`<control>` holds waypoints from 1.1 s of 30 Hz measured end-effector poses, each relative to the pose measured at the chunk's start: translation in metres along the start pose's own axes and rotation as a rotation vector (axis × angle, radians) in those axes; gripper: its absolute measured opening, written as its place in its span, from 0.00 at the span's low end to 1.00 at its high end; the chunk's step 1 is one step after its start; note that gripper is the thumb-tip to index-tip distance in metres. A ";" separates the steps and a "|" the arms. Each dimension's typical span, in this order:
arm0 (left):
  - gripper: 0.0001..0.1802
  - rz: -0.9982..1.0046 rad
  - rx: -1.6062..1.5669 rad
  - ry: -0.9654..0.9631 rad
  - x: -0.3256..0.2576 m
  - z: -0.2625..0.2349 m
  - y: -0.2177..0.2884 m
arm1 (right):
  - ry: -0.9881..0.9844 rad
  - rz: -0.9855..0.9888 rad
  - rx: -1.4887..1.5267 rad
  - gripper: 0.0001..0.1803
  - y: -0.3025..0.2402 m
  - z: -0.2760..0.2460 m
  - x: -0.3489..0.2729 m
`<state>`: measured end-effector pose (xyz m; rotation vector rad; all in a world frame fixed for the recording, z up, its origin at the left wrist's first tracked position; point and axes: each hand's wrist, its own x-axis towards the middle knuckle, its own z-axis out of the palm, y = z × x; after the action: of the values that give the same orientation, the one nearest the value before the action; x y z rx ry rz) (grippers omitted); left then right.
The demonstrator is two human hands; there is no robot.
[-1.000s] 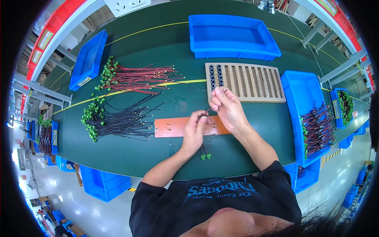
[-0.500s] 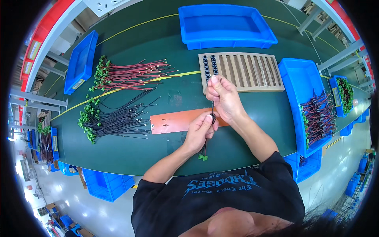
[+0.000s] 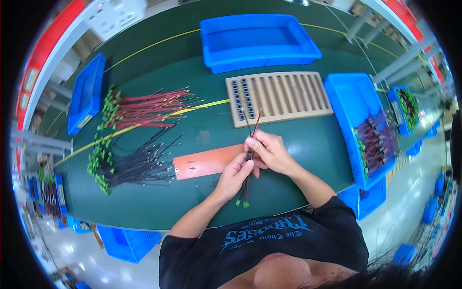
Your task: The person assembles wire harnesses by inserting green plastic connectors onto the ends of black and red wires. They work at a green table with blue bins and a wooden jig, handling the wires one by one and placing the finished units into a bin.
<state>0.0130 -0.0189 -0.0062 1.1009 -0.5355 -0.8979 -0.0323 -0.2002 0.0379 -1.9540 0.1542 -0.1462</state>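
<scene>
In front of my chest, my left hand (image 3: 233,176) pinches a black cylindrical core (image 3: 249,155) that is mostly covered by fingers. A red wire (image 3: 258,119) and a black wire (image 3: 247,120) stick out above it, and their green connectors (image 3: 246,204) hang below. Closed around the wires just above the core is my right hand (image 3: 270,152). Under both hands lies an orange strip (image 3: 207,163) on the green table. Farther off, a tan slotted tray (image 3: 283,115) carries black cores (image 3: 243,96) in its two left rows.
Red wires (image 3: 154,108) and black wires (image 3: 139,164) with green ends lie in bundles on the left. A blue bin (image 3: 260,62) stands at the back, another (image 3: 86,94) at far left. At right, a blue bin (image 3: 344,130) holds wired pieces (image 3: 378,144).
My right hand has come down close to my left at the core. Red and black wire ends now stand out above the hands. The whole view has shifted slightly.
</scene>
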 end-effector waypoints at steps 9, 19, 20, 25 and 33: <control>0.25 0.558 0.851 0.128 -0.006 0.008 0.000 | 1.044 -0.403 -0.057 0.17 -0.051 -0.213 -0.047; 0.13 0.488 0.820 0.126 -0.002 0.005 -0.002 | 1.081 -0.065 -0.289 0.17 0.030 -0.325 -0.090; 0.13 0.492 0.822 0.122 -0.002 0.005 -0.003 | 1.080 -0.031 -0.200 0.17 0.048 -0.336 -0.093; 0.07 0.476 0.829 0.093 -0.001 0.011 -0.006 | 0.914 0.760 -0.857 0.26 0.143 -0.399 -0.129; 0.07 0.497 0.854 0.158 0.002 0.012 -0.014 | 0.550 0.041 -1.177 0.11 0.062 -0.281 -0.038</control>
<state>0.0002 -0.0295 -0.0145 1.6771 -1.0506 -0.1117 -0.1213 -0.4726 0.0849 -3.0227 0.7784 -0.6865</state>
